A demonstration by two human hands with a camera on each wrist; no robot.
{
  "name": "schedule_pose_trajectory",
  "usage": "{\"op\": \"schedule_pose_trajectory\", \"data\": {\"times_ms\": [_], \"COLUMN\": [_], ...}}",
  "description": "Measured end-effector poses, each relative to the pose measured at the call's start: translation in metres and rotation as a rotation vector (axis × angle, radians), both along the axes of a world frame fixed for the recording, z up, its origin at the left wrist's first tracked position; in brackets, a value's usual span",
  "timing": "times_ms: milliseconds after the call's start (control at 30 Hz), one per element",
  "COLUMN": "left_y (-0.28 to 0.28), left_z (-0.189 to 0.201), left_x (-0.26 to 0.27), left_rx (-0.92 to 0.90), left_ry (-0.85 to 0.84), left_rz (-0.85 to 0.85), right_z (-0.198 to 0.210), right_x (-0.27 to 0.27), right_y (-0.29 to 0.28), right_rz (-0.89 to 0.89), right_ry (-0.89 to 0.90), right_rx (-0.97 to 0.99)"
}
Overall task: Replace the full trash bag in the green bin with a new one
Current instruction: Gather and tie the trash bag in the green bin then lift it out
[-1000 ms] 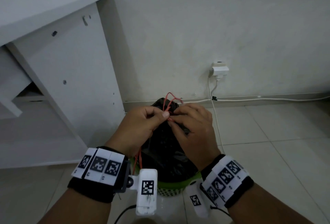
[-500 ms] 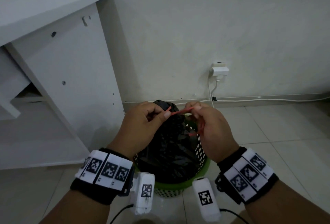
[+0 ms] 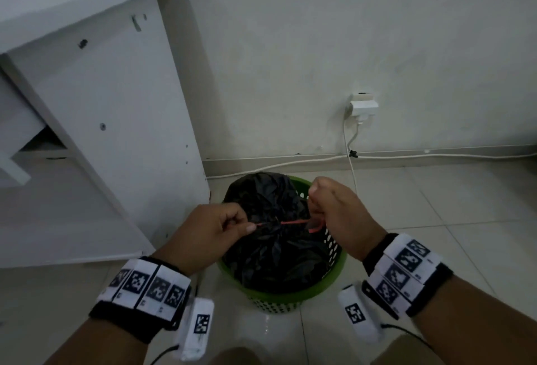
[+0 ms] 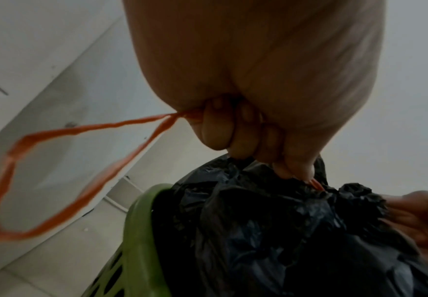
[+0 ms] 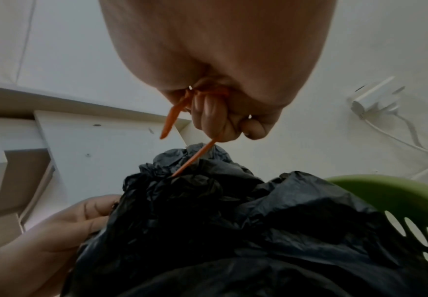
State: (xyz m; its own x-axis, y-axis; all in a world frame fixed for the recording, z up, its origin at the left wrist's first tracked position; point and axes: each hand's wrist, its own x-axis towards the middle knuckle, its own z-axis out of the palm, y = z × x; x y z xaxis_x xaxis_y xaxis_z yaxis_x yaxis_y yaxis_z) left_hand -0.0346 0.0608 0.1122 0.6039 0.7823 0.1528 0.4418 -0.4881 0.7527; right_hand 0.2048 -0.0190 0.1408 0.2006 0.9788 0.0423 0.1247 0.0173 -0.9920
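Two hands at work: my left hand [image 3: 213, 226] and right hand [image 3: 334, 213] each pinch an end of the cord [image 3: 290, 222], drawn taut across the neck of the bag [image 3: 276, 254], which sits in the bin [image 3: 338, 260]. Step: tying off. The knot appears unfinished; next, cinch, then lift out.

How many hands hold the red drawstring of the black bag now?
2. The left hand pinches the red drawstring left of the black bag's gathered neck; the right hand grips it on the right, above the green bin.
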Motion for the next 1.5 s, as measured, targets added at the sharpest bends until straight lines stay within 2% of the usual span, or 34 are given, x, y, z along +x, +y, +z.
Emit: {"op": "schedule_pose_trajectory", "data": {"times_ms": [133,267,367,467,567,633,667,733,800,933,1033,1133,1200,1300,1367,1433,1500], "left_y": [0.000,0.000,0.000,-0.001,-0.007,-0.012,-0.015,-0.021,-0.025,-0.024,-0.015,-0.010,-0.013,-0.022,-0.031,-0.038,-0.042], "left_z": [-0.017,-0.022,-0.021,-0.015,0.003,0.008,0.009,0.010,0.014,0.022,0.020,0.015,0.011,0.001,-0.007,-0.015,-0.024], "left_x": [-0.016,-0.019,-0.017,-0.016,-0.012,-0.009,-0.006,-0.003,0.001,0.006,0.006,0.009,0.015,0.022,0.025,0.025,0.026], "left_rx": [-0.020,0.004,0.139,0.408,0.710,0.760,0.749,0.712,0.699,0.772,0.822,0.654,0.405,0.057,-0.122,-0.242,-0.250], "left_ry": [0.049,0.057,0.074,0.127,0.247,0.217,0.187,0.149,0.119,0.056,-0.029,-0.122,-0.166,-0.248,-0.376,-0.437,-0.400], "left_rz": [-0.016,-0.007,-0.011,-0.002,0.160,0.181,0.188,0.213,0.222,0.196,0.186,0.199,0.210,0.224,0.163,0.105,0.119], "right_z": [-0.013,-0.016,-0.013,-0.001,0.013,0.021,0.021,0.016,0.006,-0.020,-0.031,-0.038,-0.039,-0.037,-0.036,-0.034,-0.035], "right_x": [0.012,0.013,0.009,0.003,-0.007,-0.018,-0.025,-0.036,-0.045,-0.056,-0.059,-0.060,-0.061,-0.063,-0.062,-0.063,-0.064], "right_y": [0.003,0.005,0.008,0.013,0.019,0.024,0.027,0.032,0.032,0.026,0.020,0.008,0.002,-0.002,-0.001,0.001,0.003], "right_rz": [0.008,0.000,-0.069,-0.170,-0.197,-0.195,-0.198,-0.207,-0.134,0.090,0.222,0.216,0.170,0.025,-0.064,-0.088,-0.097], "right_ry": [-0.251,-0.363,-0.404,-0.231,0.089,0.272,0.274,0.121,-0.080,-0.660,-0.772,-0.738,-0.666,-0.393,-0.288,-0.272,-0.302], "right_rx": [-0.079,-0.116,-0.122,-0.118,-0.101,-0.053,-0.011,0.065,0.120,0.171,0.186,0.201,0.189,0.201,0.205,0.174,0.150]}}
